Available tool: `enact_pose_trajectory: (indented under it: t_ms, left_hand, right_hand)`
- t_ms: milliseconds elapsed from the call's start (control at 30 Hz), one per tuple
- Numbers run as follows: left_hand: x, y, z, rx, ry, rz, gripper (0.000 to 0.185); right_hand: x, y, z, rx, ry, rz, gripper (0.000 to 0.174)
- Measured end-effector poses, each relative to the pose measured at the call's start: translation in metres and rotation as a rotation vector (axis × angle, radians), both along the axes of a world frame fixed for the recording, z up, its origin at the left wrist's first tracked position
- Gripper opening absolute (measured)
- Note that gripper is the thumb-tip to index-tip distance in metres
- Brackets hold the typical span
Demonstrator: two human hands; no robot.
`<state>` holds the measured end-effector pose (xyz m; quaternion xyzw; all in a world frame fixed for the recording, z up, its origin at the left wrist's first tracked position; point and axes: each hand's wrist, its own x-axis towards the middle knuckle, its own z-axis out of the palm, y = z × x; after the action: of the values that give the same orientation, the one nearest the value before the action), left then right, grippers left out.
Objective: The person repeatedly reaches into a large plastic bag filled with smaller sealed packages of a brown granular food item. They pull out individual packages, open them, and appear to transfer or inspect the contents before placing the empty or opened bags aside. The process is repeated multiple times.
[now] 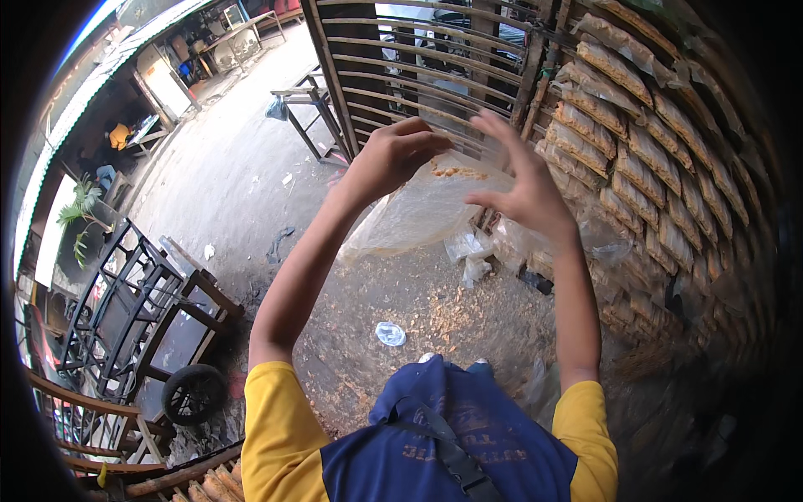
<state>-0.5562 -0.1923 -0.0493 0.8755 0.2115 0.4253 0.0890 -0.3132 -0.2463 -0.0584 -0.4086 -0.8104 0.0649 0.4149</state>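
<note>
Both arms reach forward at chest height. My left hand (pixel 401 154) pinches the top edge of a large clear plastic bag (pixel 417 216), which hangs down below it. A few orange-brown crumbs (pixel 461 170) lie in the bag's upper part. My right hand (pixel 524 179) is at the bag's right side, its fingers and thumb spread and slightly blurred; a grip on the plastic does not show. To the right, many clear bags of orange-brown food pieces (pixel 577 147) are stacked in slanting rows.
A slatted bamboo rack (pixel 433 59) stands ahead. Crumbs (pixel 448 314), a small white plastic piece (pixel 391 334) and crumpled clear bags (pixel 467 245) litter the floor. A dark-framed cart with a wheel (pixel 194 394) stands left. A wooden stand (pixel 307 97) is beside the rack; a person in yellow (pixel 118 136) is far off.
</note>
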Motion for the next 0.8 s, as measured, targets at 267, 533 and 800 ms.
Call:
enact_pose_trajectory:
  t_ms: [267, 533, 800]
  left_hand:
    - [-0.011, -0.002, 0.006, 0.101, 0.281, 0.045, 0.012]
    - [-0.043, 0.001, -0.007, 0.072, 0.249, 0.084, 0.012]
    - [-0.049, 0.001, -0.008, 0.04, 0.266, 0.052, 0.012]
  right_hand:
    - [-0.053, 0.053, -0.034, -0.372, 0.076, 0.165, 0.033]
    - [-0.031, 0.06, -0.127, -0.521, -0.055, 0.039, 0.029]
    - [-0.009, 0.038, -0.15, -0.466, -0.154, -0.04, 0.049]
